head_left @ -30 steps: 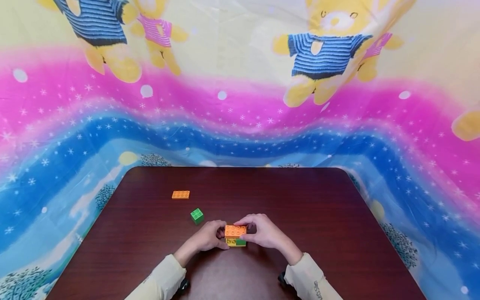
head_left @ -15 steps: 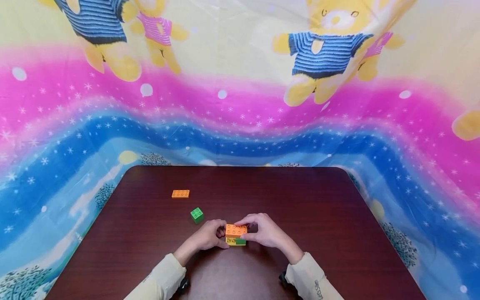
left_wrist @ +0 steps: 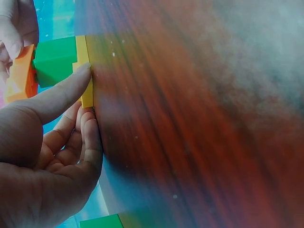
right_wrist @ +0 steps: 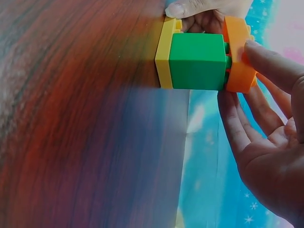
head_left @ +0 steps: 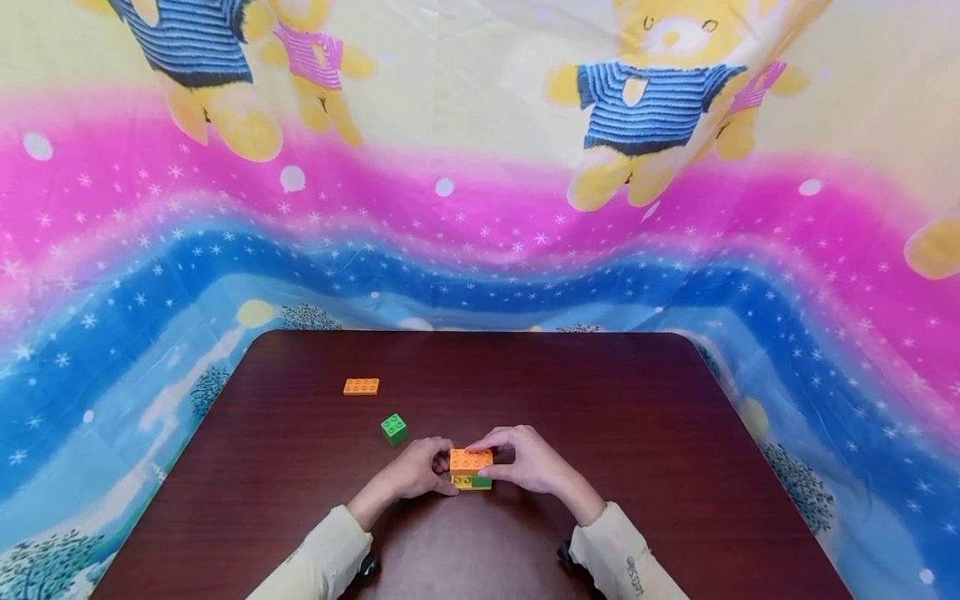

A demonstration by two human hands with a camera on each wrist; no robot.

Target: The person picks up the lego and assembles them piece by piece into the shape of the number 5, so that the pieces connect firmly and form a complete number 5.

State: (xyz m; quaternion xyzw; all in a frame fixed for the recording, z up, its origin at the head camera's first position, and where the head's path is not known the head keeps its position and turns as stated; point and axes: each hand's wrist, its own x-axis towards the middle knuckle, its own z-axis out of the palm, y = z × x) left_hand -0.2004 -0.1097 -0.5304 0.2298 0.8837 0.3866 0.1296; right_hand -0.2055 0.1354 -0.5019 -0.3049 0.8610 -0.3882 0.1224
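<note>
Orange brick sits pinched in the right grip, above the yellow plate the left grip holds.

Bears dark lettering on the right sleeve of pale cream cloth, over the near part of the dark red-brown, glossy wooden worktop, right of its middle. Runs lengthwise along the cloth in one short, slanted line. Looks like capitals, perhaps with a double S, but too small and soft to spell out for certain. Carries also a faint dark mark on the left sleeve of pale cream cloth, over the near part of the worktop, left of its middle; cannot be told as lettering or crease. Nowhere clearly legible.
</note>
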